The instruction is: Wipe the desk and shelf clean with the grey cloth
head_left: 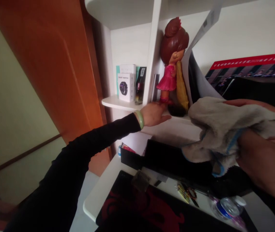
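Note:
My left hand [153, 113], with a green bangle at its wrist, is at the feet of a doll figurine [168, 77] on the shelf. Its fingers close about the base of the legs, partly hidden, while the thumb lies along the shelf edge. The figurine stands upright, with brown hair in a bun and a pink dress. A yellow wrapped item [182, 88] leans just right of it. Bunched in my right hand [265, 151] is a grey cloth [215, 125] with blue edging, held in front of the shelf.
A smart watch box [126, 87] and a dark bottle [139, 91] stand in the left compartment. Below, a monitor [171, 158], a black desk mat [127, 203] and a plastic bottle [229, 206] are on the white desk. Papers and a group photo [256, 69] are at right.

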